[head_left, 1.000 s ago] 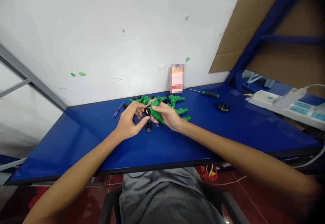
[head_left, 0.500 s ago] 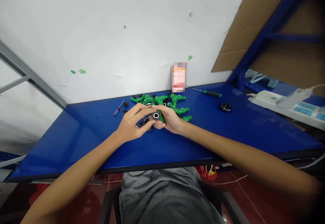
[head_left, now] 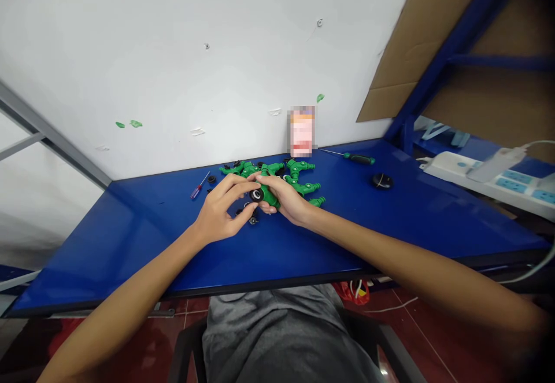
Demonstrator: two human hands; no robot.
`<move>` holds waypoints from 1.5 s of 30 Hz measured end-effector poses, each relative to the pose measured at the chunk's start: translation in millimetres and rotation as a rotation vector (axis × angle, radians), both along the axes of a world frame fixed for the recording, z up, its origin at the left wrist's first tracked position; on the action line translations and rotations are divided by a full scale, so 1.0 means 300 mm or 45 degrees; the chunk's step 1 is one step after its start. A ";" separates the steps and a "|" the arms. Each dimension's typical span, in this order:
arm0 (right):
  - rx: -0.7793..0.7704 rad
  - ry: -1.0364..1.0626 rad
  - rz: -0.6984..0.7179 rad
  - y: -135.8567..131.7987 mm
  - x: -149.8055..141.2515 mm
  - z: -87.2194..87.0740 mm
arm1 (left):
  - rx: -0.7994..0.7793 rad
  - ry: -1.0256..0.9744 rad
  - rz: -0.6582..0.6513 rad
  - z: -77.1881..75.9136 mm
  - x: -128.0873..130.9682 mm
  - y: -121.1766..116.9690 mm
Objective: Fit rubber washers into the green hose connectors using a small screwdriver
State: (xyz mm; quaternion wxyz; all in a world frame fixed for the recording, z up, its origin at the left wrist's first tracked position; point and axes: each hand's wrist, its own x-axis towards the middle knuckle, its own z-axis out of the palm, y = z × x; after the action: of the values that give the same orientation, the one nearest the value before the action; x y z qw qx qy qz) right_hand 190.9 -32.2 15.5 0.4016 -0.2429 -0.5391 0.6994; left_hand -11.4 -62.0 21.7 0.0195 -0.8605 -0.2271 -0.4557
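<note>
Over the middle of the blue table [head_left: 130, 238], my right hand [head_left: 288, 201] grips a green plastic fitting [head_left: 269, 196]. My left hand [head_left: 221, 212] pinches the black ring [head_left: 256, 195] at that fitting's near end, thumb below and fingers above. Behind my hands lie several more green fittings [head_left: 299, 177]. Small black rings [head_left: 252, 220] are scattered on the table just under my left fingers.
A small blue-and-red screwdriver [head_left: 198, 187] lies left of the pile, a green-handled screwdriver [head_left: 355, 158] to the back right. A black round object [head_left: 381, 181] rests on the right. A white power strip [head_left: 489, 177] sits on the blue shelf at far right. White wall behind.
The fitting has been turned in my hands: its black ring end pointed at the camera half a second ago and now faces left under my left fingers. Both hands stay together.
</note>
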 end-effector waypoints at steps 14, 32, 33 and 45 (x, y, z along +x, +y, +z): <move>0.225 -0.070 -0.154 0.024 -0.006 -0.047 | -0.266 -0.092 0.133 -0.018 -0.012 0.041; 0.003 0.125 0.194 0.000 0.021 0.004 | -0.010 -0.211 0.083 0.002 0.017 0.005; -0.039 0.128 0.233 -0.005 0.020 0.007 | 0.056 -0.188 0.070 0.007 0.026 -0.007; 0.559 -0.178 -0.099 -0.029 0.003 0.005 | 0.335 -0.049 -0.030 -0.014 0.041 -0.048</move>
State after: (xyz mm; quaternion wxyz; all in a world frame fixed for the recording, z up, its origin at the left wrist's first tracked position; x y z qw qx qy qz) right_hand 191.9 -41.0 17.0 0.4331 -0.2180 -0.6951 0.5308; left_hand 0.7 -76.2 17.7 0.1226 -0.8441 -0.1557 -0.4983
